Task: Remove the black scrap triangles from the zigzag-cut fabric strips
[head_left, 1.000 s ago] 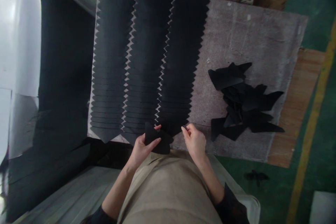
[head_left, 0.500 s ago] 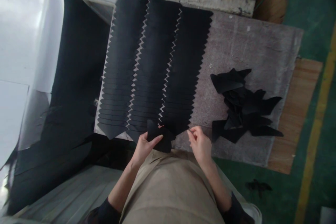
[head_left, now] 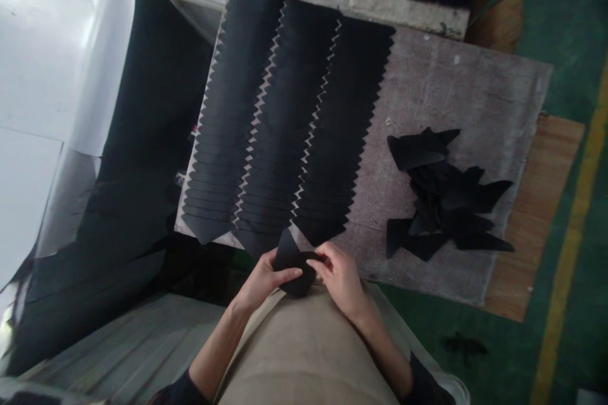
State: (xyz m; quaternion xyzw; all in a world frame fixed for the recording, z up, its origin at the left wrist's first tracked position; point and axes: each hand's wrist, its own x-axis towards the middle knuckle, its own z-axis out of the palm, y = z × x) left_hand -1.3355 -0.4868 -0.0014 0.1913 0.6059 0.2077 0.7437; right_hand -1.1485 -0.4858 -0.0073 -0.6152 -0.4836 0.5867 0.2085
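Observation:
Close to my body, a small dark piece of sheet material with pointed ends [head_left: 298, 264] is off the board. My left hand [head_left: 260, 281] is closed on its left side, thumb on top. The fingertips of my right hand [head_left: 339, 275] pinch its right edge. Just beyond my hands lie three long rows of overlapping black pieces [head_left: 308, 101], their sides zigzagged by the pointed tips. The lowest pieces of the rows point toward me. Whether the held piece is one layer or folded, I cannot tell.
The rows rest on a greyish board [head_left: 441, 88]. On its right side is a loose heap of black pieces [head_left: 441, 196]. A wooden sheet [head_left: 546, 202] sticks out under the board. White sheeting [head_left: 52, 44] hangs at the left. Dark scraps [head_left: 464, 347] lie on the green floor.
My left hand has drawn the black piece slightly toward me, off the end of the rows. My right hand has moved left from the board's edge and now grips the piece's right edge.

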